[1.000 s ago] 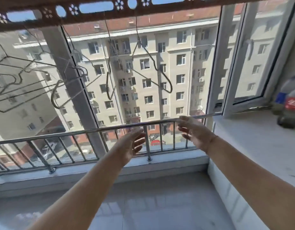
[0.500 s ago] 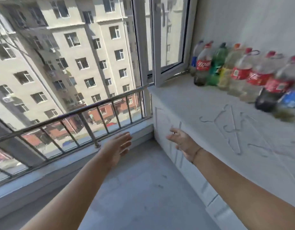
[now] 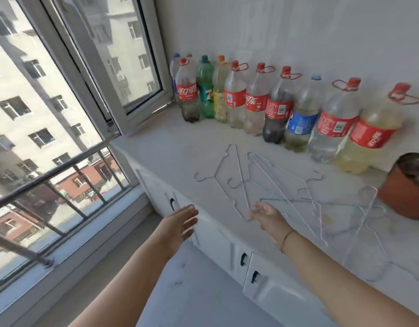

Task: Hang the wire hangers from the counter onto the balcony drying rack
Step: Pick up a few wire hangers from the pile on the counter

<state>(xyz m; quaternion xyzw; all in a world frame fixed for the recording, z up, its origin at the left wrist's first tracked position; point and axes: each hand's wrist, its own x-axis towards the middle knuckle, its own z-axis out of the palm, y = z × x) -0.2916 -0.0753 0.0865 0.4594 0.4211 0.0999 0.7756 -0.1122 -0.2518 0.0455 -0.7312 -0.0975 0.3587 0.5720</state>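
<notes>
A person's right hand (image 3: 266,214), fingers loosely spread and gripping nothing, was stretched over the near edge of the counter (image 3: 180,147), at the closest of the wire hangers (image 3: 274,185) lying flat across the counter's middle. The left hand (image 3: 180,223) hovered open and empty just off the counter's front, and the drying rack was out of frame. Because the hangers overlapped with hooks crossed, lifting one could likely drag its neighbours off the counter's edge or swing them into the bottles (image 3: 274,107) along the counter's back.
</notes>
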